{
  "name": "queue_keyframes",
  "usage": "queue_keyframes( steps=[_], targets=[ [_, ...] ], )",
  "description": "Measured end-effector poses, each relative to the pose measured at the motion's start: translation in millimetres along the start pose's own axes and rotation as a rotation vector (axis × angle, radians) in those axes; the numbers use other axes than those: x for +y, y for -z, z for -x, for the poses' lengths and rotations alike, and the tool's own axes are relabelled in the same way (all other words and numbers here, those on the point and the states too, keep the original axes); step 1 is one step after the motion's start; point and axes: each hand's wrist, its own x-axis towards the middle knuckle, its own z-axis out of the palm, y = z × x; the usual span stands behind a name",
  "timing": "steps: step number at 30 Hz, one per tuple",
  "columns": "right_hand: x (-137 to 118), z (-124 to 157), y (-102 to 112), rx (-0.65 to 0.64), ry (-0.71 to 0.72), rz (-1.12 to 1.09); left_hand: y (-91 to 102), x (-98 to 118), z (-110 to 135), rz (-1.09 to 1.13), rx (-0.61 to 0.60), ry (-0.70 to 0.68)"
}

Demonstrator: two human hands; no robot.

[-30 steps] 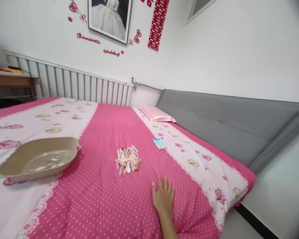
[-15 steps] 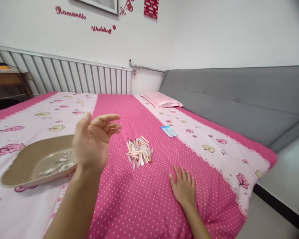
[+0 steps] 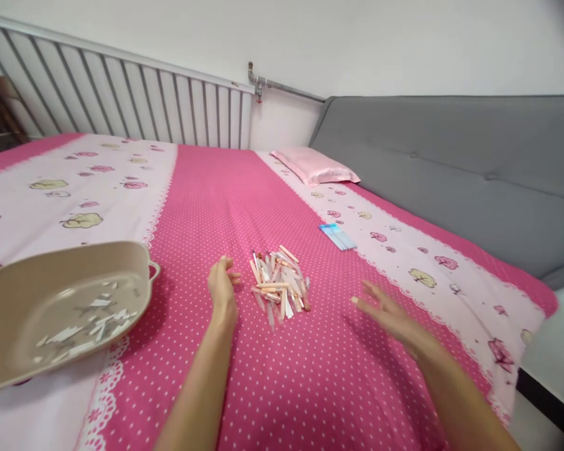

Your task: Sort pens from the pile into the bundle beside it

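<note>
A loose pile of slim peach, white and see-through sticks (image 3: 282, 282) lies on the pink dotted part of the bedspread; I cannot make out their exact kind. Close to its left side is my left hand (image 3: 222, 288), its fingers loosely bent and apart, with nothing visible in it. My right hand (image 3: 390, 314) hovers over the cloth to the right of the pile. Its fingers are spread and hold nothing. Neither hand touches the sticks.
On the left stands a beige basin (image 3: 136, 257) with a looped handle, holding several small white strips (image 3: 106, 322). A flat blue and clear pack (image 3: 337, 237) lies beyond the pile. Farther back are a pink pillow (image 3: 313, 166) and a grey headboard (image 3: 451, 144).
My left hand has come down from mid-air to the pile's left side. My right hand has lifted off the bedspread and turned inward. The view has tilted downward.
</note>
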Motion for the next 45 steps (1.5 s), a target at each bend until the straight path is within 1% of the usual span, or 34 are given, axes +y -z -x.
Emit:
queue_keyframes(
  steps=[3, 5, 7, 8, 10, 13, 14, 16, 18, 19, 21, 22, 24, 27, 31, 35, 39, 45],
  targets=[
    [-46.8, -17.7, 1.5, 0.007, 0.112, 0.023, 3.6, -17.3, -5.0, -0.019, 0.001, 0.047],
    [-76.2, -29.7, -3.0, -0.014, 0.179, 0.051, 4.8, -22.6, -6.5, -0.030, 0.008, 0.074],
    [-103.6, -39.7, -11.8, -0.061, 0.241, 0.077, 5.8, -24.9, -6.9, -0.038, 0.017, 0.096],
    [-116.1, -43.7, -18.1, -0.082, 0.283, 0.086, 6.3, -25.5, -6.8, -0.041, 0.018, 0.105],
    [-137.4, -49.6, -35.3, -0.075, 0.368, 0.095, 7.5, -26.6, -6.2, -0.052, 0.011, 0.121],
    [-155.0, -55.4, -70.9, -0.063, 0.483, 0.049, 9.6, -30.0, -5.9, -0.100, -0.007, 0.138],
    [-156.8, -57.1, -83.7, -0.034, 0.493, 0.048, 10.5, -31.7, -6.3, -0.154, -0.017, 0.125],
    [-155.5, -61.2, -105.8, 0.035, 0.507, 0.146, 12.2, -35.8, -7.6, -0.342, -0.055, 0.037],
    [-150.4, -66.4, -118.3, 0.052, 0.527, 0.224, 13.0, -39.7, -8.6, -0.580, -0.141, -0.125],
    [-147.2, -69.4, -120.0, 0.057, 0.521, 0.239, 12.7, -41.4, -8.7, -0.690, -0.201, -0.217],
    [-140.7, -75.8, -115.3, 0.087, 0.484, 0.231, 10.6, -44.8, -7.3, -0.891, -0.321, -0.377],
    [-137.3, -79.0, -110.4, 0.111, 0.460, 0.226, 8.9, -46.4, -6.0, -0.980, -0.369, -0.427],
    [-130.1, -85.7, -99.2, 0.154, 0.418, 0.237, 5.0, -49.3, -2.8, -1.133, -0.431, -0.460],
    [-117.5, -96.3, -87.4, 0.172, 0.359, 0.284, 0.3, -52.3, 0.3, -1.286, -0.485, -0.450],
    [-101.5, -110.4, -82.1, 0.147, 0.282, 0.294, -1.3, -54.5, -1.6, -1.369, -0.525, -0.505],
    [-94.5, -118.3, -79.2, 0.122, 0.249, 0.271, -1.1, -55.3, -4.0, -1.364, -0.504, -0.575],
    [-94.9, -119.0, -78.8, 0.120, 0.276, 0.253, -2.9, -51.3, -1.7, -1.301, -0.484, -0.604],
    [-101.2, -112.8, -85.6, 0.118, 0.366, 0.239, -3.6, -44.8, 1.7, -1.271, -0.515, -0.613]
  ],
)
